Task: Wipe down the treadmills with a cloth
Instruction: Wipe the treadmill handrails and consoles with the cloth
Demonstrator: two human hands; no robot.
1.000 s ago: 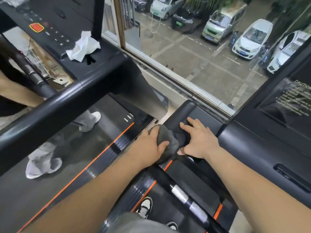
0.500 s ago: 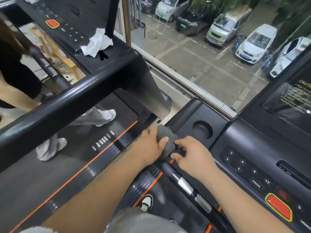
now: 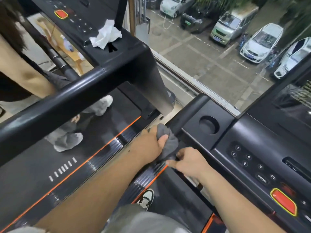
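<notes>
A dark grey cloth (image 3: 169, 145) is bunched against the left edge of my treadmill's black console (image 3: 223, 142), where the handrail meets it. My left hand (image 3: 151, 142) grips the cloth, thumb curled over its top. My right hand (image 3: 190, 161) sits just below the cloth with its fingers curled; its fingertips pinch the cloth's lower edge. The console has a round cup recess (image 3: 208, 125), number keys and a red stop button (image 3: 283, 201).
A second treadmill (image 3: 94, 148) runs alongside on the left, with a thick black handrail (image 3: 55, 105) and a crumpled white tissue (image 3: 106, 35) on its console. Another person's legs and white shoes (image 3: 67, 142) stand on its belt. A window over a car park lies ahead.
Both hands have slid with the cloth off the console top, back and down along its left edge toward the handrail. The view tilted, showing the keypad and stop button.
</notes>
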